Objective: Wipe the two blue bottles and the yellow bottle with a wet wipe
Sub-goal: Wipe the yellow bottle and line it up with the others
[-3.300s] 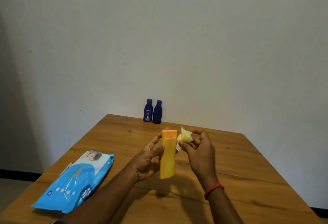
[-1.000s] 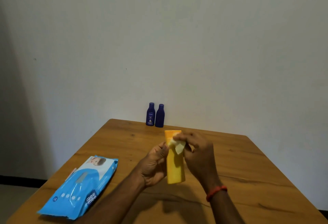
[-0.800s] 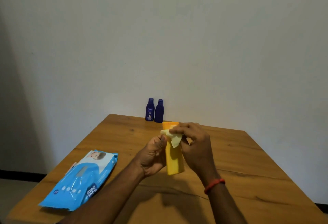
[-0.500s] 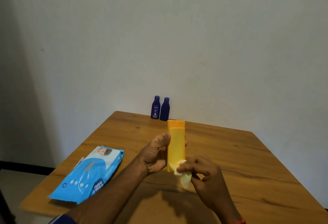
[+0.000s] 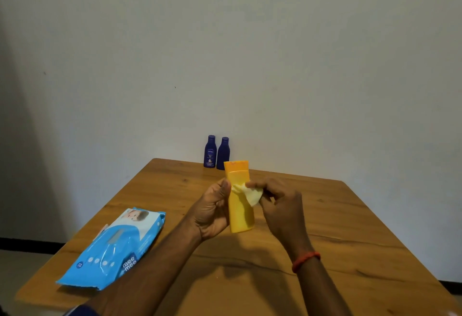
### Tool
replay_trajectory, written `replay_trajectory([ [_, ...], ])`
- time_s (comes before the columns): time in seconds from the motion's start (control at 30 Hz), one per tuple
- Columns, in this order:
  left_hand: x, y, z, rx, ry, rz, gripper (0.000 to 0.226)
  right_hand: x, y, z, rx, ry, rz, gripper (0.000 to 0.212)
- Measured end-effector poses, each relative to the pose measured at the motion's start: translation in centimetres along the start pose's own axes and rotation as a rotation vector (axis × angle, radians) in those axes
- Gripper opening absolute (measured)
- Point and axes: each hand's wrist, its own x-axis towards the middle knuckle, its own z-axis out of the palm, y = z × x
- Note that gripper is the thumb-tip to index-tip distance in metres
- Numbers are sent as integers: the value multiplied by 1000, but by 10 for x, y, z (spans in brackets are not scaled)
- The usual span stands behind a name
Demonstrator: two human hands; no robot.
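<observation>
Wipe back up from the base to mid-body of the yellow bottle. My left hand wraps it upright, cap up, above the worktop; my right hand pinches the wet wipe on its front. Best: firm strokes, rotate bottle. Behind it two blue bottles, one reads NIVEA; left of it wipes pack, "mee mee".

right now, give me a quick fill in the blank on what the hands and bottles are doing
1. The left hand holds the ____ bottle upright.
2. The right hand presses a wet wipe against that bottle's ____ half.
3. The two blue bottles stand at the table's ____ edge.

Missing words: yellow; upper; far
</observation>
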Motion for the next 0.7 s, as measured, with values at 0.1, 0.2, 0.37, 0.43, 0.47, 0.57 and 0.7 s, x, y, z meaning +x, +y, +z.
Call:
replay_trajectory([
  [0.1, -2, -4, -3, -2, -38, -20, 81, -33, 9, -3, 41, -118, 21, 38],
  [0.2, -7, -8, -7, 29, -23, -43, 70, -54, 17, -8, 83, -257, 59, 42],
  [0.37, -11, -9, -7, 89, -52, -92, 83, -48, 10, -24, 443, 9, 300, 41],
  [0.43, -12, -10, -6, 117, -60, -107, 77, -39, 0, -27, 590, 98, 381, 33],
  [0.47, -12, -10, -7, 132, -64, -114, 76, -34, -4, -27, 606, 99, 398, 31],
  [0.57, -13, -14, -9, 143, -83, -124, 73, -22, -11, -20, 525, 42, 374, 26],
  [0.7, -13, -18, -7, 157, -81, -114, 72, -13, -16, -7, 357, -107, 275, 29],
])
